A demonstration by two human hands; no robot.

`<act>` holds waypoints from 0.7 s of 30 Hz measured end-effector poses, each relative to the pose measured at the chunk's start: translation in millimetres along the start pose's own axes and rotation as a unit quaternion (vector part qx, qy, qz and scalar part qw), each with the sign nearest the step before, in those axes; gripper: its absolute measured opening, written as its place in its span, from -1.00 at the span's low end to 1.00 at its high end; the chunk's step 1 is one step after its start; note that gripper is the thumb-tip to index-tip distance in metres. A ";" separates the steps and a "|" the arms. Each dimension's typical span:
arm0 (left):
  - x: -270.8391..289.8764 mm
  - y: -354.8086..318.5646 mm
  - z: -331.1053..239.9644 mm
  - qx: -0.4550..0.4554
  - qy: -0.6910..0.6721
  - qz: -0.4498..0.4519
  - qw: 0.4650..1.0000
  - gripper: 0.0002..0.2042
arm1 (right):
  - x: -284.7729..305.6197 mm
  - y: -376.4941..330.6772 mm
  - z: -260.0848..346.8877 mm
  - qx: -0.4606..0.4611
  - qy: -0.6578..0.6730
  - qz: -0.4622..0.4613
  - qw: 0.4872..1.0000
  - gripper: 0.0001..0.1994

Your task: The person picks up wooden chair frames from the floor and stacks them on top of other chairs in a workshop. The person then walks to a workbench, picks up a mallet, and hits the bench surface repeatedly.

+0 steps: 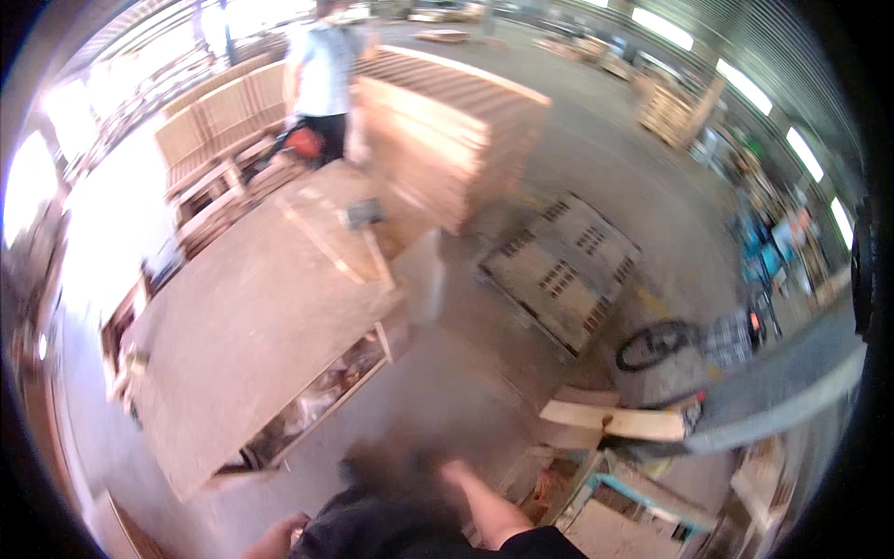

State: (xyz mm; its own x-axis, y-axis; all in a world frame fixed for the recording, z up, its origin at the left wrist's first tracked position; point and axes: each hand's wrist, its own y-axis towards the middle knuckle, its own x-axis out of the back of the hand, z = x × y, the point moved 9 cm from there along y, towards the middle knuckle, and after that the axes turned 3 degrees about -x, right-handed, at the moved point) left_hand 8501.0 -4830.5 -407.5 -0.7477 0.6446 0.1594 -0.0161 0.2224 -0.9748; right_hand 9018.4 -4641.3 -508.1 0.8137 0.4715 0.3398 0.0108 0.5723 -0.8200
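At the lower edge, my right forearm [494,511] reaches out of a dark sleeve. My right hand [453,473] at its end is smeared by motion beside a dark blurred shape, so its fingers and anything in them cannot be made out. My left hand [277,538] shows only in part, low beside my dark clothing [382,526], with its fingers hidden. Ahead to the left is a large wooden workbench [251,345]. On its far end lie a mallet [363,214] with a dark block head and a thin wooden strip [321,244].
Behind the bench a person [321,74] in a light shirt stands near a tall stack of wooden slats [428,121]. A slatted pallet-like panel [563,270] lies on the floor, with a bicycle [694,340] to its right. Nearer, a cluttered wooden stand [633,522] holds a board [615,419].
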 end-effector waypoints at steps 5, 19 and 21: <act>-38.3 24.8 52.5 -0.065 0.107 0.019 0.992 -0.65 | 2.4 -27.7 38.1 -0.003 -0.023 0.016 1.000 -0.83; -123.3 -110.9 285.7 0.002 -0.550 -0.078 0.831 -0.57 | -363.8 -174.2 311.9 0.322 -0.410 0.165 0.837 -0.76; -136.0 -126.1 301.2 0.007 -0.598 -0.044 0.800 -0.54 | -453.5 -190.9 306.6 0.301 -0.505 0.296 0.753 -0.75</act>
State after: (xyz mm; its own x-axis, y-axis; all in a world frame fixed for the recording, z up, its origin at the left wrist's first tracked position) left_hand 8404.8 -5166.6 -353.2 -0.8439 -0.5357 -0.0283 -0.1038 0.2148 -0.9711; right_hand 8469.2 -4758.7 -364.4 -0.2874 0.8594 0.4228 -0.6924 0.1186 -0.7117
